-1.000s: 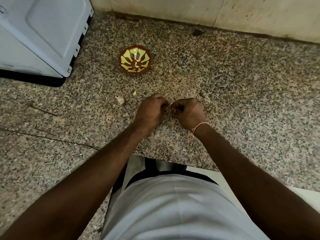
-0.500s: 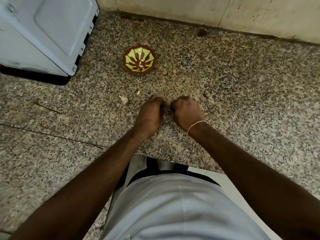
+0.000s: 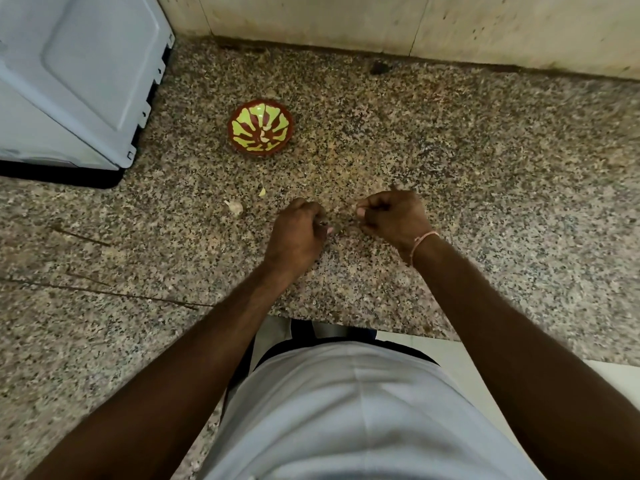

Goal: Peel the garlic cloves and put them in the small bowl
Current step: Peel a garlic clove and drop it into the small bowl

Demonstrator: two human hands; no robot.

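Observation:
The small red bowl [image 3: 260, 128] with a yellow-green pattern stands on the speckled counter, and two pale peeled cloves [image 3: 265, 133] lie in it. An unpeeled garlic clove [image 3: 235, 206] and a small pale scrap [image 3: 262, 192] lie on the counter left of my hands. My left hand [image 3: 298, 230] is curled, with a small pale bit of a garlic clove showing at its fingertips. My right hand [image 3: 394, 216] is a short gap to its right, with its fingers curled and the thumb pressed to the forefinger. I see nothing between them.
A grey appliance [image 3: 76, 81] stands at the back left, close to the bowl. A tiled wall [image 3: 415, 26] runs along the back. The counter's front edge [image 3: 346, 327] lies just below my wrists. A dark spot [image 3: 379, 68] sits near the wall.
My hands, which were touching over the clove, have pulled apart. The right hand has moved right and slightly up, and the left has stayed.

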